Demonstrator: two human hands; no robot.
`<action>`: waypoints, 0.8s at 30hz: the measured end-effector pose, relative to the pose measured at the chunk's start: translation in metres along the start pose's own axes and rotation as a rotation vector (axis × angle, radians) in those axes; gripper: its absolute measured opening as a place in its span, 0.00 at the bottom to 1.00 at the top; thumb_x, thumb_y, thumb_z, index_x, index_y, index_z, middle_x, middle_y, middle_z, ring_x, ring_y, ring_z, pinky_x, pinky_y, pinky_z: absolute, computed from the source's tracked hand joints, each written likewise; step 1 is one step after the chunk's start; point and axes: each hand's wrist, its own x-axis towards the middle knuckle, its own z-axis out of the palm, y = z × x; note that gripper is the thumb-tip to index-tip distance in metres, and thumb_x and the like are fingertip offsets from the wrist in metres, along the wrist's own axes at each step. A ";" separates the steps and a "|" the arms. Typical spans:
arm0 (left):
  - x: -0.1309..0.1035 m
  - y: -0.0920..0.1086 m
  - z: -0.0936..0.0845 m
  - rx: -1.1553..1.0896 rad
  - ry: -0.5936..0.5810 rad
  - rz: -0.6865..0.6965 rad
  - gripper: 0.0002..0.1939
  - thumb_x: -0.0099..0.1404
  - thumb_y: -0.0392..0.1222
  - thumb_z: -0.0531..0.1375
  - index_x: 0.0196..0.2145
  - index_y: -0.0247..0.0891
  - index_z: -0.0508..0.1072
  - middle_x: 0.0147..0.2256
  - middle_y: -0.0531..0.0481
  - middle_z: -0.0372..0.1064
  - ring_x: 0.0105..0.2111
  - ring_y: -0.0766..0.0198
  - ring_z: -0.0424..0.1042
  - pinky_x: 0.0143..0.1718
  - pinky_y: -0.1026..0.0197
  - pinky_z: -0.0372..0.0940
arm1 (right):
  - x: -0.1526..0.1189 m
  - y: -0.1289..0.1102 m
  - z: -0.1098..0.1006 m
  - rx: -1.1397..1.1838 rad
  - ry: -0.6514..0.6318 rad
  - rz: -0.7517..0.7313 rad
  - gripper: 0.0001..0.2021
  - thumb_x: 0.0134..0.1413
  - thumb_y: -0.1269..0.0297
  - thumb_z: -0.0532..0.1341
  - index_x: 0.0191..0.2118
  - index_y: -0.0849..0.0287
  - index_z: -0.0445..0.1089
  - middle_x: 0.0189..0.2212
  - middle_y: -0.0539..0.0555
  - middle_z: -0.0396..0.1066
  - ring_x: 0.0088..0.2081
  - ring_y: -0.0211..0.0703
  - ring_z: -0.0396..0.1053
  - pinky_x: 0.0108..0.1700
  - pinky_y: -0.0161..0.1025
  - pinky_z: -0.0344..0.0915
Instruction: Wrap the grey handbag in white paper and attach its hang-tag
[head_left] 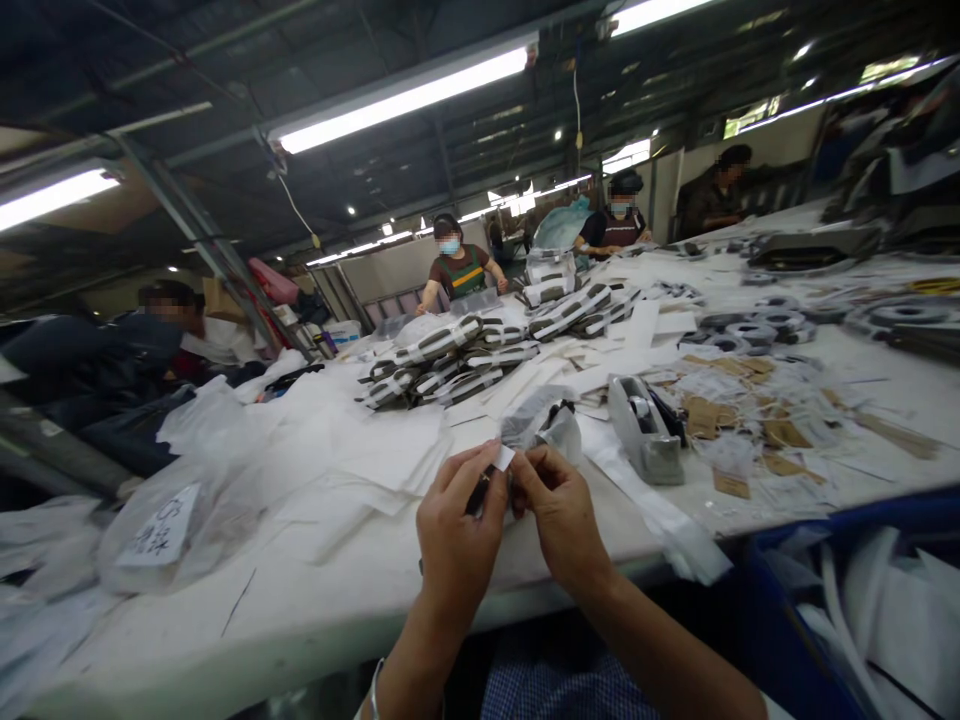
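Observation:
Over the near edge of the table, my left hand [461, 515] is closed, its thumb and fingers pinching a small white label [504, 458]. A small dark piece [478, 494] shows between those fingers; its kind is not clear. My right hand [561, 512] is closed too, its thumb and forefinger pressed together at the label's right edge. Just beyond my fingers lies a clear plastic bag [525, 415] with something dark by it. To its right stands a grey tape dispenser [646, 435], and a white strip [675, 520] hangs towards the table edge.
Bundled dark-and-white folded items [450, 360] are heaped mid-table. Brown tags [709, 415] and tape rolls [757, 330] lie right. White sheets [375, 450] and plastic bags [180, 530] cover the left. A blue bin [772, 600] stands lower right. Several people work across the table.

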 end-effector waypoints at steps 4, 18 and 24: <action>-0.003 -0.003 0.001 -0.004 0.022 0.011 0.13 0.67 0.35 0.60 0.49 0.41 0.76 0.48 0.48 0.75 0.48 0.64 0.74 0.52 0.62 0.70 | -0.002 -0.004 -0.005 0.024 -0.081 0.071 0.16 0.51 0.51 0.69 0.31 0.60 0.69 0.24 0.48 0.68 0.26 0.34 0.67 0.31 0.33 0.67; -0.015 -0.009 0.000 0.278 0.005 0.339 0.21 0.67 0.32 0.55 0.57 0.31 0.69 0.53 0.36 0.72 0.53 0.53 0.73 0.53 0.54 0.73 | 0.003 0.000 -0.009 -0.284 -0.022 0.031 0.20 0.40 0.45 0.70 0.28 0.58 0.71 0.22 0.51 0.69 0.26 0.41 0.67 0.28 0.34 0.69; -0.013 -0.009 -0.008 0.406 -0.036 0.389 0.23 0.67 0.35 0.52 0.58 0.26 0.67 0.56 0.36 0.69 0.55 0.51 0.71 0.54 0.54 0.72 | 0.013 -0.007 -0.013 -0.420 0.034 0.112 0.26 0.26 0.39 0.71 0.29 0.55 0.75 0.31 0.56 0.77 0.32 0.51 0.76 0.31 0.36 0.75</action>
